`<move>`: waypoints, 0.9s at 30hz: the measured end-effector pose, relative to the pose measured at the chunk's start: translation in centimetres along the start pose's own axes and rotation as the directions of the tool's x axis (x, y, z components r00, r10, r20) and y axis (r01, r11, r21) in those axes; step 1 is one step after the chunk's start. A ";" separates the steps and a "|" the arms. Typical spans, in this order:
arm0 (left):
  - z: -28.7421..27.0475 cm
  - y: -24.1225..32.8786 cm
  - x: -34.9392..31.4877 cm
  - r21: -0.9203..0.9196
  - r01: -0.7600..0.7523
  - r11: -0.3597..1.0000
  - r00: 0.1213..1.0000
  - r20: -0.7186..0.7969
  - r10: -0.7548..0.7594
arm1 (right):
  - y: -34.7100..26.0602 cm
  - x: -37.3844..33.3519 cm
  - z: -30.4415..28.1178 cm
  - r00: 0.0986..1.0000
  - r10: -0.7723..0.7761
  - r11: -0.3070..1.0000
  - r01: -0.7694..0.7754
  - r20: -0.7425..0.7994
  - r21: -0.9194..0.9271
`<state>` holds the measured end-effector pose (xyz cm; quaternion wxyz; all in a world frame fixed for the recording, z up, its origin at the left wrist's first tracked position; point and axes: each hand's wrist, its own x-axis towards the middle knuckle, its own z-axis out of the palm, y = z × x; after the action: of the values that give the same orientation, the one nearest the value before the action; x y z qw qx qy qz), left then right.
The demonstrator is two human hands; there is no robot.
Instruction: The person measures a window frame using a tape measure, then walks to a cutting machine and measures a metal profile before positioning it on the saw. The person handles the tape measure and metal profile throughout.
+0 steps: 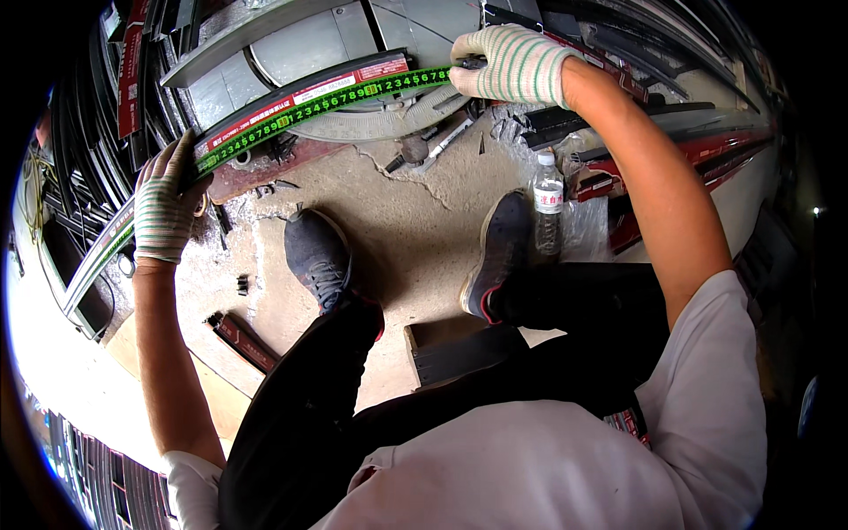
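Tape measure [327,102] ran along a red-labelled strip [382,70]; my right hand [512,66] was clamped on its right part, my left hand [166,208] gripped tape and strip, and a bottle [548,201] stood beside my right shoe [505,231].

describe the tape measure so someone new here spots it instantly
Start at the grey metal worktop at the picture's top. Across its front, the tape measure runs from beyond the left hand up to the right hand. Its bright green and black band stands out from the red-labelled strip beside it.
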<state>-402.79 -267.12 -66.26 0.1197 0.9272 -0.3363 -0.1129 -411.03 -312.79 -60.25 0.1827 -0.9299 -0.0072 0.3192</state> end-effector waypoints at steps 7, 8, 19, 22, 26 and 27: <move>-0.1 0.0 -0.2 0.021 -0.013 1.000 1.000 -0.014 0.013 | -1.7 0.0 -0.3 0.992 0.125 0.992 -0.125 0.001 0.036; -0.2 0.2 -0.1 0.008 -0.003 1.000 1.000 -0.016 0.003 | -1.3 0.2 -0.1 0.995 0.094 0.995 -0.094 -0.019 -0.011; -0.2 -0.1 0.0 0.010 -0.065 0.998 0.998 -0.024 0.065 | -1.1 1.1 0.2 0.992 0.128 0.987 -0.127 0.003 -0.096; -0.2 -0.3 -0.3 -0.016 -0.056 0.998 0.998 -0.010 0.056 | -2.2 1.0 -1.5 0.979 0.167 0.975 -0.146 0.116 -0.166; -0.5 0.0 -0.1 -0.054 -0.043 0.998 0.999 0.010 0.043 | -2.1 1.1 -1.4 0.977 0.182 0.975 -0.164 0.114 -0.153; -0.6 0.2 0.0 -0.059 -0.041 0.997 0.999 0.008 0.042 | -2.3 1.3 -1.3 0.971 0.203 0.968 -0.180 0.123 -0.174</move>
<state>-402.74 -267.18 -65.64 0.1478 0.9156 -0.3526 -0.1245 -408.96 -310.96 -59.30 0.0741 -0.9133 0.0441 0.3981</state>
